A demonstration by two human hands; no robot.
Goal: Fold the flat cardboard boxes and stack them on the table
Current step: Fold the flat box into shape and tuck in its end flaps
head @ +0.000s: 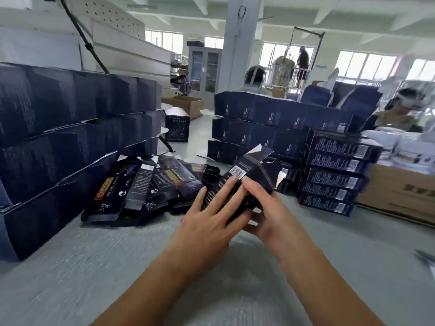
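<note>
A dark box (249,177), half-formed with its top flaps open, tilts above the grey surface (117,267), gripped by both hands: left hand (207,222) fingers flat across its printed face, right hand (266,208) clasping its lower end. Left of the grip lie flat boxes (141,187); right of it, folded boxes (336,177) stand stacked.

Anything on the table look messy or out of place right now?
Yes: the flat boxes lie in a loose, overlapping heap against the left stack, not squared up. The box held by both hands has its far-end flaps open. The right stack looks tidy.
</note>
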